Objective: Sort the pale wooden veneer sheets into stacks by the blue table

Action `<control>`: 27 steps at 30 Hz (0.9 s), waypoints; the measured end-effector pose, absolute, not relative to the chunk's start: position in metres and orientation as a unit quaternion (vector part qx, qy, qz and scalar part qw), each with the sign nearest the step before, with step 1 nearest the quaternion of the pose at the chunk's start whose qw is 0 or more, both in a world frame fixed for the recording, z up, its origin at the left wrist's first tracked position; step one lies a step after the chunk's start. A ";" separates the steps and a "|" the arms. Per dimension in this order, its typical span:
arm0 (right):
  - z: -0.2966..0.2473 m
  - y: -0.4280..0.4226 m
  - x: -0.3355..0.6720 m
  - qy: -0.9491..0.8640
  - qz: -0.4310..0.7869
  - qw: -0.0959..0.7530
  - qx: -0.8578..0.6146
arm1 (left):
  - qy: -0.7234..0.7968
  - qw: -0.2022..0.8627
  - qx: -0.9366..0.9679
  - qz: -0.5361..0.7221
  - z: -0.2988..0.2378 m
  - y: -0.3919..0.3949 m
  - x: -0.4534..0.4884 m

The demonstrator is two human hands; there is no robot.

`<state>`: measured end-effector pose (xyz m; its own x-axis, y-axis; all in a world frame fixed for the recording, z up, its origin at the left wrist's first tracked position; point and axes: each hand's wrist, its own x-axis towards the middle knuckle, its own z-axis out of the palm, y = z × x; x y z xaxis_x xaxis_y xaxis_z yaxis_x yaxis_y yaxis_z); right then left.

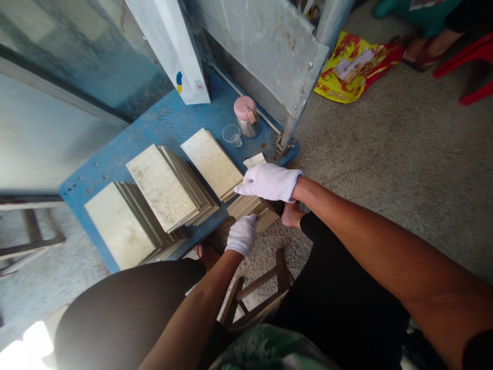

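Right hand in white cotton glove [268, 182]: spread above short stack of cream rectangular ceramic tiles [246, 207], grip unclear. Left hand in white cotton glove [242, 235]: just below, against stack edge, grip unclear. Risk: uneven pressure sliding tiles off blue painted metal table [165, 121].

The person's bare right forearm [370, 241] stretches in from the lower right, its white-gloved right hand [268, 182] turned inward, palm down, fingers together and pointing left. The bare left forearm [188, 318] rises from below, its white-gloved left hand [242, 235] angled downward just beneath, not touching the other.
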<state>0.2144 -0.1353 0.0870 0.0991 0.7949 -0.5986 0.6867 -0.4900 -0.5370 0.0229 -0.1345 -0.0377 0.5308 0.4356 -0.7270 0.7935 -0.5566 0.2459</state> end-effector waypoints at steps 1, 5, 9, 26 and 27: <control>0.086 -0.136 0.215 -0.508 0.443 0.068 -0.736 | 0.368 0.287 0.828 -0.311 -0.037 -0.135 0.024; 0.083 -0.137 0.217 -0.522 0.442 0.084 -0.725 | 0.362 0.282 0.830 -0.318 -0.036 -0.134 0.027; 0.082 -0.136 0.217 -0.525 0.442 0.082 -0.723 | 0.363 0.270 0.831 -0.324 -0.035 -0.131 0.026; 0.068 -0.131 0.219 -0.557 0.390 0.002 -0.733 | 0.549 0.273 0.785 -0.084 0.001 -0.089 0.027; 0.063 -0.130 0.219 -0.560 0.387 -0.010 -0.733 | 0.564 0.266 0.779 -0.070 0.000 -0.080 0.030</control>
